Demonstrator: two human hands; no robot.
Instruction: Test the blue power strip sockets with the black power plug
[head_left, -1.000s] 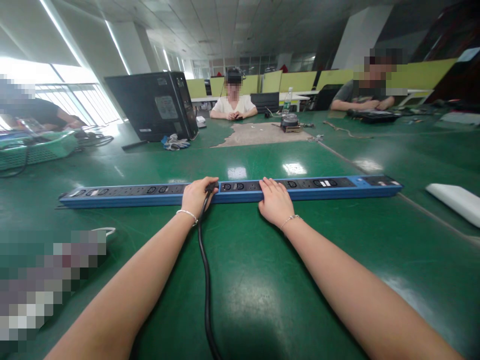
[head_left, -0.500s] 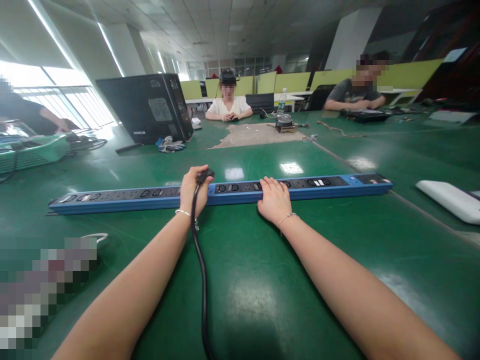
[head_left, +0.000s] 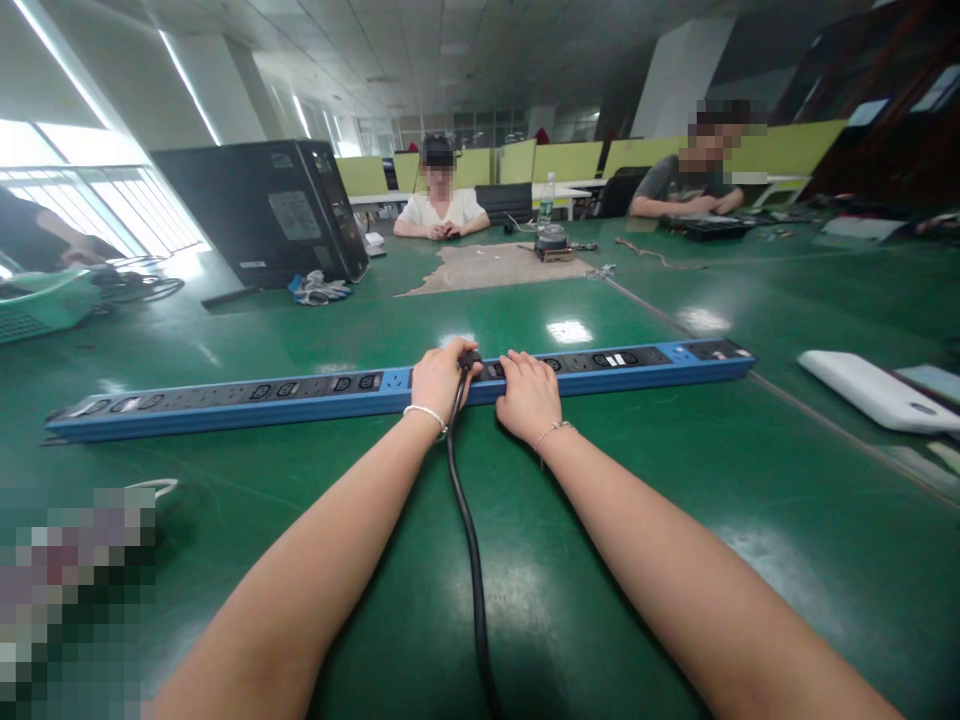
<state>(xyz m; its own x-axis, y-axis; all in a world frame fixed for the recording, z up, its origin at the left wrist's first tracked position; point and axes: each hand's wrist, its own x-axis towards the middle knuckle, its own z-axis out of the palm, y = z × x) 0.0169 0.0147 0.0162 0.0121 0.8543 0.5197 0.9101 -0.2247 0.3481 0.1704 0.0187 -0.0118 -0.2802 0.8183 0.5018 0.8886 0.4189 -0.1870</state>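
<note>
A long blue power strip (head_left: 337,400) with black socket panels lies across the green table, its left end slightly nearer to me. My left hand (head_left: 439,378) is closed around a black plug (head_left: 469,358) just above the strip's middle. From that plug a black cable (head_left: 466,520) hangs down towards me. Whether the plug's pins are in a socket is hidden by my fingers. Close by on the right, my right hand (head_left: 531,395) grips the strip, fingers over its top and thumb at the front side.
A black computer case (head_left: 262,215) stands at the back left, with gloves (head_left: 320,288) beside it. A green basket (head_left: 49,305) is at the far left. A white device (head_left: 877,388) lies on the right. Two people sit across the table, and another person's arm shows at the left.
My left hand has carried the plug rightwards along the strip, close to my right hand. My right hand stays on the strip. The view has turned slightly right.
</note>
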